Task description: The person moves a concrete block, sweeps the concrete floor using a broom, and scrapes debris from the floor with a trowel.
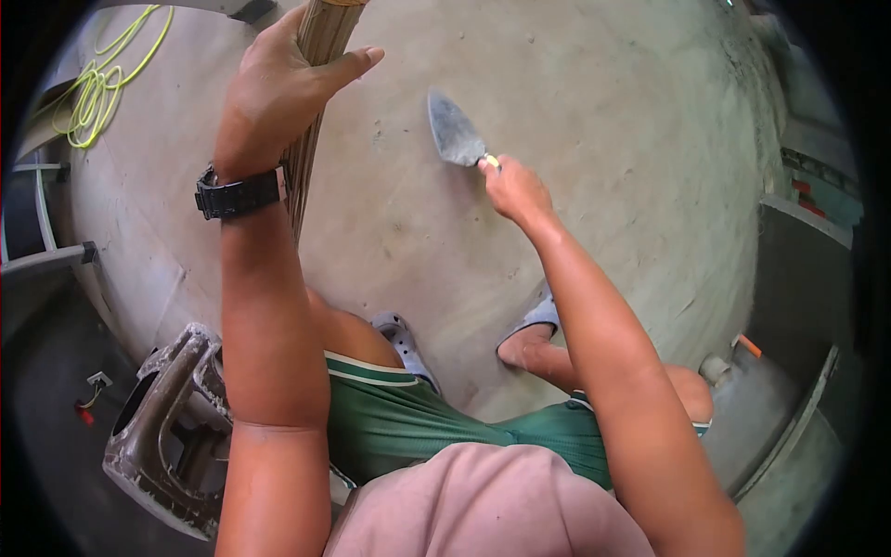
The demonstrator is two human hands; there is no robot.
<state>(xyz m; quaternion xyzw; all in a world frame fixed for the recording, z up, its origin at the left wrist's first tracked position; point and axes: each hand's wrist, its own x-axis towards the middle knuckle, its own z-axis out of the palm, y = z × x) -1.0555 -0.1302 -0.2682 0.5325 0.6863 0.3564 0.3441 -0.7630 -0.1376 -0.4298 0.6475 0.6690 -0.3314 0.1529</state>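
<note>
My right hand (pixel 518 193) is closed round the pale handle of a trowel (pixel 455 132). The trowel's pointed, grey-smeared blade is held over the concrete floor (pixel 594 102), its tip directed away from me and a little left. At the upper left, my left hand (pixel 283 84) grips a long wooden post (pixel 304 176), with its thumb stretched out across the wood toward the right. The fingers' far ends are hidden behind the post. A black watch (pixel 241 193) sits on the left wrist.
A coiled yellow-green cord (pixel 96 97) lies at the far left. Close by my left arm is a scuffed brown plastic stool (pixel 167 427) with pale splashes. My feet in grey clogs (pixel 408 348) stand apart on the floor. Metal frame pieces (pixel 46 258) border the left side.
</note>
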